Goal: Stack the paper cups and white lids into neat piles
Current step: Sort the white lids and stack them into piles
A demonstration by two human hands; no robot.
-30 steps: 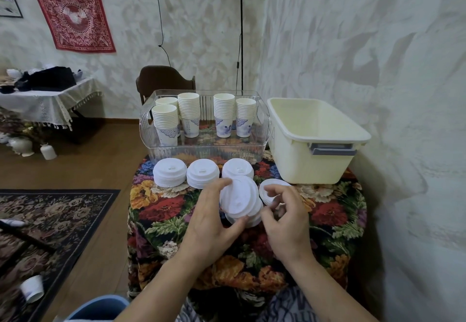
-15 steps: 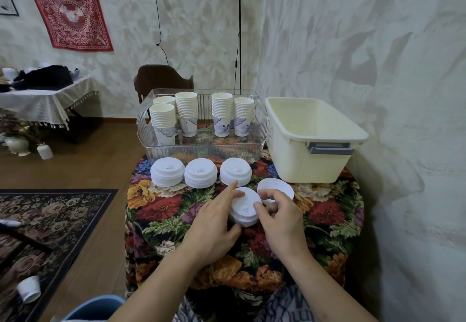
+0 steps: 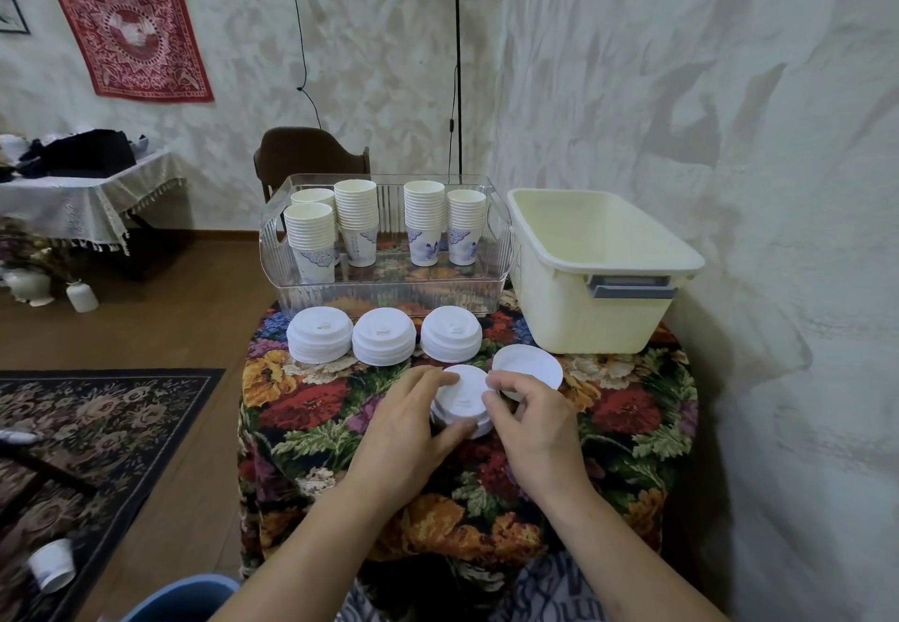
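A small pile of white lids [image 3: 461, 400] sits on the flowered tablecloth [image 3: 316, 407]. My left hand [image 3: 408, 431] grips its left side, thumb at the front edge. My right hand [image 3: 528, 419] curls round its right side. A single lid [image 3: 530, 366] lies upside down just behind my right hand. Three neat lid piles stand in a row behind: left [image 3: 319, 334], middle [image 3: 383, 336], right [image 3: 451, 333]. Several stacks of paper cups [image 3: 357, 222] stand in a clear tray [image 3: 389, 293] at the back.
A cream plastic tub [image 3: 598, 315] stands at the table's back right, close to the wall. A brown chair [image 3: 311, 154] is behind the tray. On the floor to the left lie a patterned rug [image 3: 97, 427], a stray cup [image 3: 51, 570] and a blue bucket rim [image 3: 180, 597].
The tilted, fanned lids that both hands held up have been lowered onto the cloth and squared into a flat pile. Both hands stay around it.
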